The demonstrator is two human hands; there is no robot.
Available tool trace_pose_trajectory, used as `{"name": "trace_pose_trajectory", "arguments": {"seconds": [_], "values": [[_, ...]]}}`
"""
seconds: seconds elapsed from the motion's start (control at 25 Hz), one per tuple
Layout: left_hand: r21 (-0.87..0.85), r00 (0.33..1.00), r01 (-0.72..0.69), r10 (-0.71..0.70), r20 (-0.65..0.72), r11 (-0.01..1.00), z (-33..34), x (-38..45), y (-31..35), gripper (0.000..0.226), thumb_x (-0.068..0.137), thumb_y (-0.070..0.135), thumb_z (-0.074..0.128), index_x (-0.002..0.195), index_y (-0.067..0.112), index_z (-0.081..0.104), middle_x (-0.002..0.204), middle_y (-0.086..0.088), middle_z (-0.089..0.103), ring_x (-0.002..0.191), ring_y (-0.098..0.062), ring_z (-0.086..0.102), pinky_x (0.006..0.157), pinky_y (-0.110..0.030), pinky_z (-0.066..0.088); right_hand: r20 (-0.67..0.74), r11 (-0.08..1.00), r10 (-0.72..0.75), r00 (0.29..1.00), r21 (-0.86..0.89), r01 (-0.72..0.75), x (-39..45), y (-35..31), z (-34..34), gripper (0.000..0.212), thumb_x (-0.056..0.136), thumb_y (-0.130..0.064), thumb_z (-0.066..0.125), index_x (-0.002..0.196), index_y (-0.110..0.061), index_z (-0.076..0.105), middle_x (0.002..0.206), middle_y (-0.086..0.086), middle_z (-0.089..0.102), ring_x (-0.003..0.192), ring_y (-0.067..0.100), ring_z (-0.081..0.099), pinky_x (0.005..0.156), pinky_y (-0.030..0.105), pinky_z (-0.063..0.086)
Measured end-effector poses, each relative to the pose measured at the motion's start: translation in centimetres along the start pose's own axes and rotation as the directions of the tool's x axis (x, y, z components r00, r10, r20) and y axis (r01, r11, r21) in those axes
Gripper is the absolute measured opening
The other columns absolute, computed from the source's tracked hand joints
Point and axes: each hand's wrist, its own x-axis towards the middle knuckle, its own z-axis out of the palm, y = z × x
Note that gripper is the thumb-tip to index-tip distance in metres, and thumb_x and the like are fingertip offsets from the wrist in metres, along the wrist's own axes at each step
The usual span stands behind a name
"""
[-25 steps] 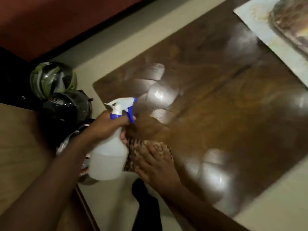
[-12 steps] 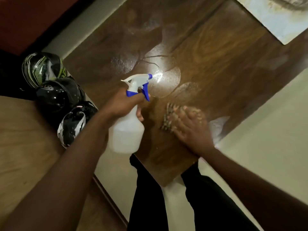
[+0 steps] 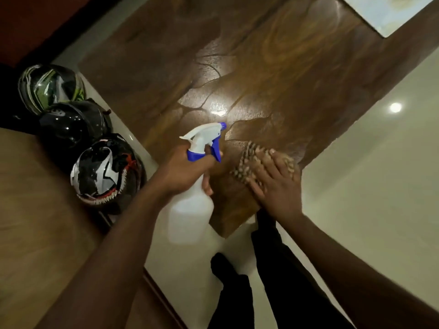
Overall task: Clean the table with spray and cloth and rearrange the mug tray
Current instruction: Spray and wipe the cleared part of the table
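Note:
A glossy dark wooden table (image 3: pixel 273 74) runs diagonally through the view, with wet patches near its middle. My left hand (image 3: pixel 183 172) grips a translucent white spray bottle (image 3: pixel 190 214) with a white and blue trigger head, held over the table's near corner. My right hand (image 3: pixel 275 184) lies flat on a brown patterned cloth (image 3: pixel 247 162), pressing it on the table close to the right edge. The mug tray is out of sight; only a pale mat (image 3: pixel 384 13) shows at the far top right corner.
Three motorcycle helmets (image 3: pixel 104 172) sit in a row on the floor left of the table, next to a wooden panel (image 3: pixel 35 233). Pale glossy floor (image 3: pixel 368 186) lies right of the table. My dark trouser legs (image 3: pixel 273 281) stand at the near corner.
My right hand has slid the cloth toward the table's right edge. The view has shifted along the table, and the bottle in my left hand sits lower in it.

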Motion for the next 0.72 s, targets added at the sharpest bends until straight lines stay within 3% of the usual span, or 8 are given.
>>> {"name": "trace_pose_trajectory", "arguments": {"seconds": [0.08, 0.12, 0.2, 0.24, 0.32, 0.4, 0.52, 0.72], "values": [[-0.016, 0.999, -0.025, 0.025, -0.023, 1.000, 0.1, -1.7, -1.2, 0.031, 0.088, 0.015, 0.055, 0.094, -0.012, 0.068, 0.054, -0.016, 0.065, 0.059, -0.030, 0.069, 0.078, -0.036, 0.057, -0.055, 0.971, 0.211, 0.976, 0.128, -0.202, 1.4, -4.9, -0.5, 0.047, 0.090, -0.049, 0.036, 0.131, -0.031, 0.052, 0.144, 0.000, 0.046, 0.135, 0.026, 0.038, 0.106, 0.057, 0.026], [-0.025, 0.998, -0.031, 0.030, -0.048, 0.999, 0.2, -2.3, -1.8, 0.029, 0.089, 0.012, 0.055, 0.090, -0.014, 0.067, 0.055, -0.017, 0.065, 0.059, -0.027, 0.068, 0.074, -0.030, 0.055, -0.030, 0.947, 0.198, 0.980, 0.264, -0.183, 1.0, -8.1, -0.6, 0.049, 0.087, -0.047, 0.036, 0.127, -0.027, 0.056, 0.140, 0.004, 0.050, 0.132, 0.028, 0.042, 0.107, 0.056, 0.027], [-0.011, 0.995, -0.076, 0.075, -0.071, 0.997, 0.4, -3.6, -2.5, 0.029, 0.087, 0.018, 0.057, 0.086, -0.008, 0.070, 0.054, -0.010, 0.067, 0.062, -0.020, 0.069, 0.076, -0.028, 0.053, 0.044, 0.922, -0.126, 0.991, 0.375, 0.100, -2.9, -12.7, 0.0, 0.046, 0.085, -0.043, 0.037, 0.116, -0.023, 0.065, 0.130, 0.005, 0.059, 0.126, 0.028, 0.048, 0.109, 0.057, 0.029], [0.007, 0.995, -0.087, 0.087, -0.052, 0.996, 0.3, -4.1, -2.8, 0.030, 0.085, 0.023, 0.057, 0.086, -0.003, 0.072, 0.053, -0.007, 0.068, 0.066, -0.021, 0.070, 0.082, -0.033, 0.055, 0.051, 0.915, -0.293, 0.955, 0.304, 0.265, -4.8, -12.4, 0.8, 0.043, 0.088, -0.042, 0.037, 0.115, -0.025, 0.066, 0.129, 0.003, 0.060, 0.127, 0.026, 0.048, 0.110, 0.056, 0.028], [0.020, 0.997, -0.083, 0.083, -0.004, 0.996, -0.1, -4.5, -3.5, 0.029, 0.085, 0.024, 0.057, 0.086, -0.001, 0.072, 0.051, -0.008, 0.067, 0.068, -0.023, 0.070, 0.094, -0.044, 0.052, 0.019, 0.913, -0.385, 0.923, 0.150, 0.378, -5.2, -8.1, 1.7, 0.043, 0.098, -0.042, 0.028, 0.123, -0.027, 0.061, 0.132, 0.001, 0.058, 0.136, 0.021, 0.037, 0.111, 0.047, 0.022], [0.020, 0.993, -0.115, 0.115, 0.026, 0.993, -0.1, -4.4, -4.1, 0.027, 0.086, 0.022, 0.057, 0.095, 0.001, 0.071, 0.050, -0.013, 0.067, 0.062, -0.022, 0.070, 0.095, -0.045, 0.052, -0.037, 0.967, -0.249, 0.968, 0.043, 0.250, -2.3, -2.8, 1.2, 0.045, 0.100, -0.044, 0.023, 0.129, -0.025, 0.053, 0.135, 0.003, 0.056, 0.137, 0.020, 0.034, 0.109, 0.046, 0.025], [-0.038, 0.985, -0.163, 0.165, 0.059, 0.986, 0.4, -4.0, -3.8, 0.023, 0.091, 0.019, 0.058, 0.114, 0.019, 0.064, 0.052, -0.021, 0.065, 0.055, -0.029, 0.069, 0.089, -0.040, 0.054, -0.057, 0.994, -0.053, 0.997, -0.101, 0.047, 2.8, 4.0, -1.0, 0.047, 0.095, -0.049, 0.032, 0.130, -0.026, 0.051, 0.139, 0.003, 0.052, 0.130, 0.026, 0.045, 0.102, 0.052, 0.036], [-0.046, 0.985, -0.146, 0.150, 0.084, 0.988, 1.1, -2.2, -2.6, 0.017, 0.086, 0.018, 0.055, 0.098, 0.020, 0.067, 0.051, -0.016, 0.067, 0.061, -0.027, 0.072, 0.092, -0.040, 0.054, -0.103, 0.965, 0.259, 0.961, -0.020, -0.262, 9.3, 5.8, -2.8, 0.045, 0.092, -0.047, 0.040, 0.134, -0.033, 0.047, 0.146, -0.002, 0.042, 0.137, 0.023, 0.033, 0.108, 0.054, 0.024]]}}
